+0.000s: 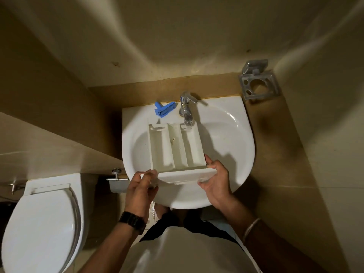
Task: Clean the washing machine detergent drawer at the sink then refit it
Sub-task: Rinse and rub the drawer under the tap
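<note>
1. A white detergent drawer [175,146] is held over the basin of a white sink [232,134], at the centre of the frame. Its open compartments face upward and its front panel lies nearest the person, at the lower edge.
2. Three long compartments are seen inside the drawer, side by side. A small round hole is noted in the middle one.
3. The far end of the drawer sits just below the spout of a chrome tap [187,107]. Whether water is running cannot be told.
4. The left hand [141,186] is clamped on the left end of the front panel, fingers curled around its corner. A dark watch [132,222] is worn on that wrist.
5. The right hand [216,178] is clamped on the right end of the front panel, thumb on top near the drawer's side wall, fingers wrapped beneath. A thin bangle [251,227] is worn on that wrist.
6. A blue plastic insert [164,109] is seen lying on the sink's rear ledge, just left of the tap and apart from the drawer.
7. A white toilet [41,223] with its lid closed is recorded at the lower left of the frame.
8. A metal wall-mounted holder [258,81] is recorded at the upper right, beside the sink's back corner.
</note>
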Motion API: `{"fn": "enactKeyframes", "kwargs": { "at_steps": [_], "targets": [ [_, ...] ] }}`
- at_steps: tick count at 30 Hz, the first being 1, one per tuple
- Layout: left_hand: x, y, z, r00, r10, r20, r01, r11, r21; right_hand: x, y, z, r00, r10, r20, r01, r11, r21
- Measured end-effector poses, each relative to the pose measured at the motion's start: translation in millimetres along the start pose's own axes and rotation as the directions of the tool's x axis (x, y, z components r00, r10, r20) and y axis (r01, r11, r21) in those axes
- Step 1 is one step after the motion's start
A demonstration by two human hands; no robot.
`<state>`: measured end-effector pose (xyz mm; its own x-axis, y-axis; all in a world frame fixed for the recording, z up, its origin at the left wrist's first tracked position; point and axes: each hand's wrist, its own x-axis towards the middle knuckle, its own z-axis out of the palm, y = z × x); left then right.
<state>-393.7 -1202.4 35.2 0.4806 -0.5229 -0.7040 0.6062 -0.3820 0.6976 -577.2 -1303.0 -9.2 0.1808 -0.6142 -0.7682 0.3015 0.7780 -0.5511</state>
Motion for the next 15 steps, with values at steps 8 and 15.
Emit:
{"fn": "enactKeyframes", "kwargs": {
  "at_steps": [8, 15],
  "targets": [
    [3.5, -0.3, 0.3, 1.0, 0.014, 0.025, -0.015, 1.0, 0.02, 15.6, -8.3, 2.7, 0.998, -0.04, 0.053, 0.041, 0.999, -0.026],
    [8.0, -3.3, 10.3, 0.997, -0.066, 0.044, 0.064, 0.996, 0.062, 14.8, -15.5, -8.8, 0.995, -0.093, 0.034, 0.094, 0.995, -0.034]
  ]
}}
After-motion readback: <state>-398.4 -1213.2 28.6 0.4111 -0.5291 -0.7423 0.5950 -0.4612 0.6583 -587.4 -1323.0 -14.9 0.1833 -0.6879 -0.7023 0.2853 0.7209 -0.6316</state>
